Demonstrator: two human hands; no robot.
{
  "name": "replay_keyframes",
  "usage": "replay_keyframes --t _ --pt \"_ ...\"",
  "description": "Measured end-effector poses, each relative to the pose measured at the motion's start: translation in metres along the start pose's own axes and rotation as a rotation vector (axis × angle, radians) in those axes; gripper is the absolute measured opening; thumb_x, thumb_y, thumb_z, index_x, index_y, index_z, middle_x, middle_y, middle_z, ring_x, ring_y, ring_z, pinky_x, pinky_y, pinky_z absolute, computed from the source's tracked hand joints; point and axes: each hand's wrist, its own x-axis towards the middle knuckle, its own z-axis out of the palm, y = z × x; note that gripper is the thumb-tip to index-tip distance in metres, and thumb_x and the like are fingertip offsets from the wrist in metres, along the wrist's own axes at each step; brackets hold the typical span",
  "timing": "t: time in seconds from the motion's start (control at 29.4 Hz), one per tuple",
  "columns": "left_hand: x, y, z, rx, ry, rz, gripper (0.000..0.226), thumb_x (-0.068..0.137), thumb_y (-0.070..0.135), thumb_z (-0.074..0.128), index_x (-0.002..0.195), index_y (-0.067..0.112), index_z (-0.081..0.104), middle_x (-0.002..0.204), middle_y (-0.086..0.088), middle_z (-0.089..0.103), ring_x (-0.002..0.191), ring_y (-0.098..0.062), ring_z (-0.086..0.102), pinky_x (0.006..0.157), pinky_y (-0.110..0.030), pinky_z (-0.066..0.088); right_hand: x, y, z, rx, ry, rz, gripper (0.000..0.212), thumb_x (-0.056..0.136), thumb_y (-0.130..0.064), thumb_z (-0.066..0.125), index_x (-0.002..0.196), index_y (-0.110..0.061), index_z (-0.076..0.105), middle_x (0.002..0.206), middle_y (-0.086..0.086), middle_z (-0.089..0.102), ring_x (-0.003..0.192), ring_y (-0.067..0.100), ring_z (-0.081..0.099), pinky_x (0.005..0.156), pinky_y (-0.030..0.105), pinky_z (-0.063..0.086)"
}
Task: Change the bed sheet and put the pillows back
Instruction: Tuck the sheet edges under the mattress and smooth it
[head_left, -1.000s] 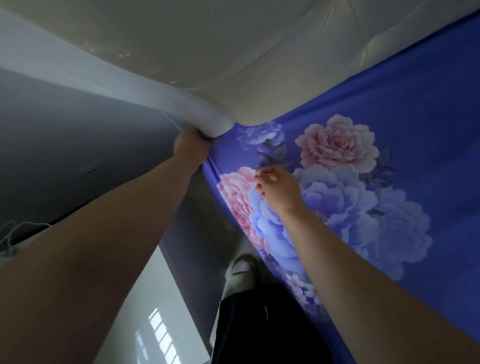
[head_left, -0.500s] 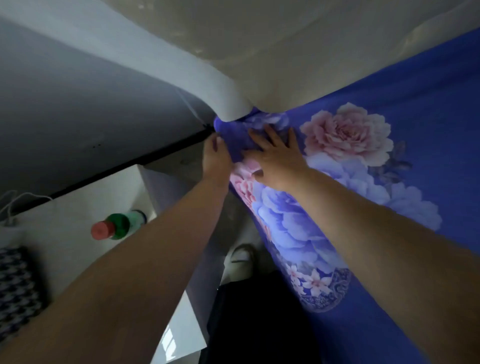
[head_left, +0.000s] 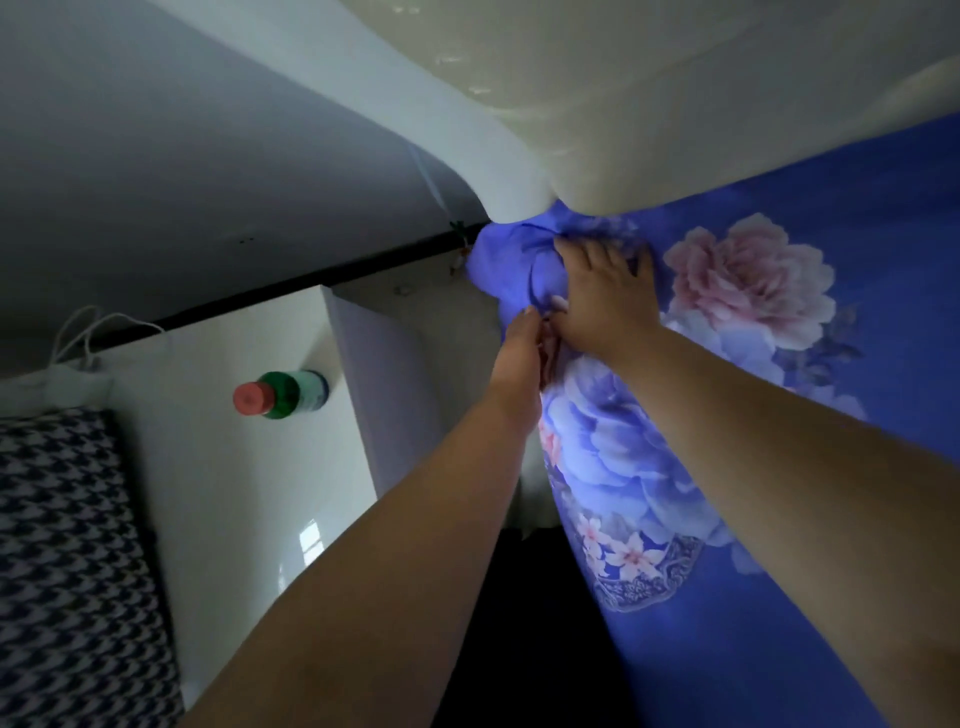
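Two hands, left hand (head_left: 522, 349) and right hand (head_left: 605, 296), one blue floral bed sheet (head_left: 779, 338) under their fingers, one mattress (head_left: 675, 104), one red-capped green bottle (head_left: 280, 395).

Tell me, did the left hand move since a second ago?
Yes. The left hand let go of the mattress corner it was lifting and dropped below it, onto the blue flowered sheet, next to the right hand.

No text can be read anywhere; the label on the green bottle (head_left: 291, 393) is blurred.
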Motion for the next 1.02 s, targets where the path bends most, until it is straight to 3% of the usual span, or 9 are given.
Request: replay_keyframes --t 0.14,0.24,0.34,0.44,0.54,0.71,0.82,0.95,1.02 --pt "-0.021 0.005 0.019 0.238 -0.133 0.132 0.021 0.098 0.044 0.043 0.099 0.025 0.052 0.072 0.009 0.060 0.060 0.000 0.058 0.058 -0.010 0.047 -0.033 0.017 -0.021 0.022 0.106 0.223 0.067 0.082 -0.048 0.053 0.135 -0.008 0.041 0.131 0.016 0.048 0.121 0.034 0.045 0.094 0.045 0.037" --pt "-0.039 0.000 0.040 0.440 -0.139 0.177 0.023 0.094 0.045 0.050 0.094 0.023 0.045 0.088 -0.005 0.061 0.083 -0.015 0.060 0.087 -0.032 0.052 -0.050 0.039 -0.038 0.217 0.062 0.442 0.048 0.083 -0.037 0.061 0.112 0.000 0.053 0.113 0.023 0.059 0.105 0.039 0.056 0.081 0.041 0.044" --pt "-0.052 -0.010 0.058 0.717 0.020 0.312 0.045 0.083 0.057 0.059 0.093 0.018 0.040 0.112 -0.010 0.046 0.111 -0.023 0.049 0.103 -0.040 0.039 -0.065 0.054 -0.055 0.481 0.024 0.555 0.028 0.081 -0.036 0.062 0.089 -0.010 0.056 0.089 0.014 0.064 0.089 0.036 0.061 0.070 0.032 0.039" --pt "-0.063 0.006 0.072 0.497 0.046 0.417 0.081 0.064 0.069 0.066 0.115 0.012 0.043 0.125 -0.006 0.051 0.117 -0.018 0.051 0.103 -0.032 0.040 -0.081 0.054 -0.068 0.602 0.062 0.594 0.020 0.078 -0.030 0.063 0.077 -0.017 0.049 0.077 0.005 0.056 0.079 0.029 0.056 0.069 0.030 0.035" --pt "-0.061 0.011 0.087 0.413 -0.122 0.330 0.067 0.081 0.038 0.072 0.135 0.012 0.043 0.132 -0.006 0.055 0.123 -0.018 0.053 0.105 -0.033 0.043 -0.108 0.059 -0.080 0.698 0.126 0.624 0.017 0.078 -0.025 0.066 0.082 -0.019 0.051 0.080 0.002 0.056 0.079 0.022 0.051 0.069 0.029 0.034" --pt "-0.070 0.013 0.115 0.357 -0.454 -0.112 0.038 0.078 0.028 0.071 0.111 0.012 0.061 0.108 -0.013 0.049 0.096 -0.026 0.047 0.081 -0.037 0.046 -0.166 0.074 -0.094 0.833 0.381 0.675 0.031 0.066 -0.031 0.059 0.088 -0.010 0.055 0.071 -0.008 0.052 0.063 0.005 0.041 0.054 0.014 0.032" --pt "-0.059 0.019 0.107 0.263 -0.466 -0.235 0.025 0.083 0.029 0.065 0.103 0.014 0.065 0.108 -0.014 0.058 0.102 -0.026 0.054 0.094 -0.040 0.045 -0.177 0.060 -0.088 0.928 0.476 0.608 0.034 0.066 -0.039 0.059 0.095 -0.021 0.054 0.081 -0.012 0.052 0.071 -0.002 0.046 0.069 0.003 0.035" --pt "-0.029 0.041 0.061 0.120 -0.292 -0.258 0.060 0.091 0.054 0.047 0.120 0.002 0.058 0.102 -0.015 0.066 0.090 -0.027 0.064 0.094 -0.039 0.048 -0.148 0.024 -0.056 0.756 0.317 0.207 0.051 0.080 -0.033 0.061 0.119 -0.001 0.059 0.117 0.009 0.057 0.111 0.022 0.051 0.101 0.028 0.037" --pt "-0.009 0.053 0.039 0.192 -0.011 -0.156 0.070 0.091 0.062 0.042 0.121 0.001 0.056 0.102 -0.016 0.067 0.090 -0.030 0.065 0.089 -0.041 0.052 -0.124 0.009 -0.038 0.736 0.130 0.120 0.054 0.085 -0.027 0.063 0.132 -0.003 0.051 0.134 0.013 0.052 0.124 0.026 0.049 0.108 0.038 0.035"
